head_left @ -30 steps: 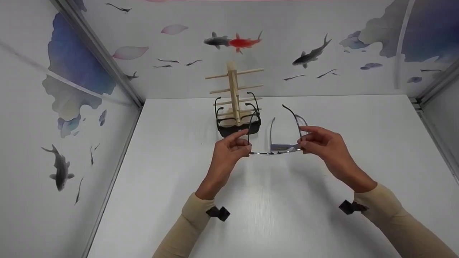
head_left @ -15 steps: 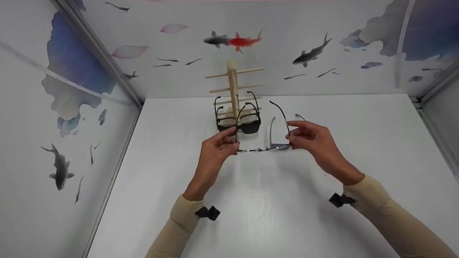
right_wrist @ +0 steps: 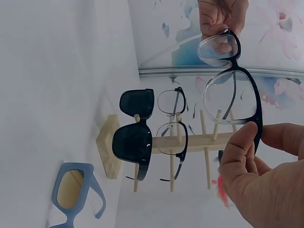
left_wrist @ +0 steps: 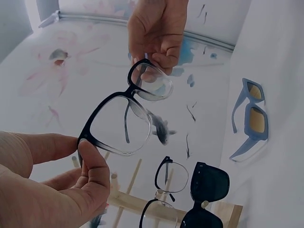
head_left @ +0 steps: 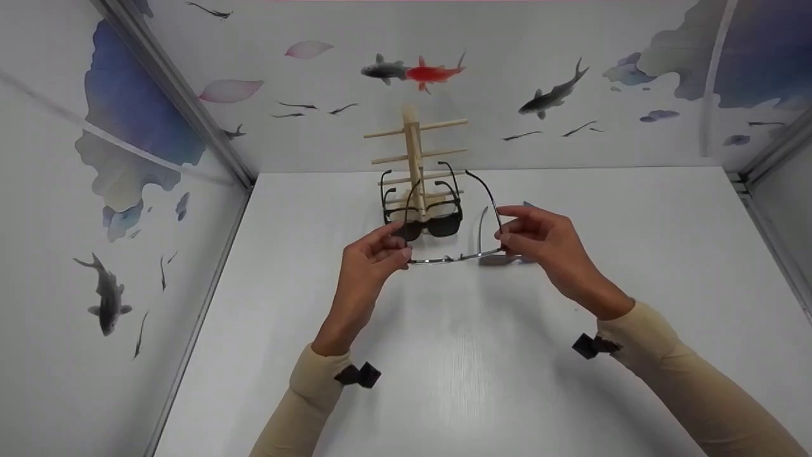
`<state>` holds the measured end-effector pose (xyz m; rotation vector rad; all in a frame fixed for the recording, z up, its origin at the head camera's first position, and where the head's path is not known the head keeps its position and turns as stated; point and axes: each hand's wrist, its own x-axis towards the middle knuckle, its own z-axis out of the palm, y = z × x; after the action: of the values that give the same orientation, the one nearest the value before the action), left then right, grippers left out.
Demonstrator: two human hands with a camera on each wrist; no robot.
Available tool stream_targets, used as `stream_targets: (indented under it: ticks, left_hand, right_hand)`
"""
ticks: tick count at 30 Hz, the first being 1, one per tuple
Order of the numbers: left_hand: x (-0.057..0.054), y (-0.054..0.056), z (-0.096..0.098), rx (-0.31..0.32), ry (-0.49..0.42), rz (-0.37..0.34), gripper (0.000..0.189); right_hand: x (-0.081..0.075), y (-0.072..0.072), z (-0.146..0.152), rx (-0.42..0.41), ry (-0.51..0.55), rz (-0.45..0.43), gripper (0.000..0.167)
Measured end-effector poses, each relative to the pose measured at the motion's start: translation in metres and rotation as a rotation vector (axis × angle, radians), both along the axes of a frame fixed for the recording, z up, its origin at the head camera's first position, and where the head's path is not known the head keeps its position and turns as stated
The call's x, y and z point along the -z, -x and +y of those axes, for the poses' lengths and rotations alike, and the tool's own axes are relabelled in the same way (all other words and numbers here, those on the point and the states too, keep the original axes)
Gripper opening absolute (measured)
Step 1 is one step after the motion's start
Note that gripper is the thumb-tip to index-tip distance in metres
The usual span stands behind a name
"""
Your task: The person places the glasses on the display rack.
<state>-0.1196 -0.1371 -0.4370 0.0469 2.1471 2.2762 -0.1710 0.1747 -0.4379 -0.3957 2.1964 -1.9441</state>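
Observation:
My left hand (head_left: 368,273) and right hand (head_left: 555,254) hold one pair of eyeglasses (left_wrist: 85,124) between them. Its black upper frame fades into clear lower rims, and both lenses are clear. Thumb and fingers of each hand pinch a corner where the temple meets the front; the temples (head_left: 486,187) are unfolded and point away from me. Just beyond is a wooden display rack (head_left: 412,143) with crosswise pegs. Black sunglasses (right_wrist: 132,142) hang on its lowest pegs, and half-rim eyeglasses (right_wrist: 186,137) with clear lenses hang on the row above. In the head view the held pair partly overlaps the sunglasses.
Blue-framed sunglasses (left_wrist: 249,123) with amber lenses lie unfolded on the white table (head_left: 444,381), right of the rack and partly behind my right hand. A back wall (head_left: 304,139) printed with fish and a side wall (head_left: 38,254) enclose the table.
Both hands have carried the eyeglasses leftward and slightly away from me, from over the blue sunglasses to in front of the rack. The pinch on both corners stays the same.

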Motion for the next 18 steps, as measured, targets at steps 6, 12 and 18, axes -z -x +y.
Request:
stream_targets:
  ticks: [6, 12, 18]
  left_hand:
    - [-0.005, 0.002, -0.006, -0.026, 0.014, 0.004, 0.053]
    - [-0.010, 0.009, -0.013, -0.027, 0.017, 0.020, 0.052]
    - [-0.014, 0.017, -0.018, -0.041, 0.040, 0.027, 0.052]
  right_hand:
    - [-0.004, 0.006, -0.008, -0.013, 0.016, -0.006, 0.046]
    - [-0.008, 0.014, -0.014, -0.021, 0.040, -0.011, 0.046]
    - [-0.015, 0.024, -0.020, -0.035, 0.051, -0.006, 0.046]
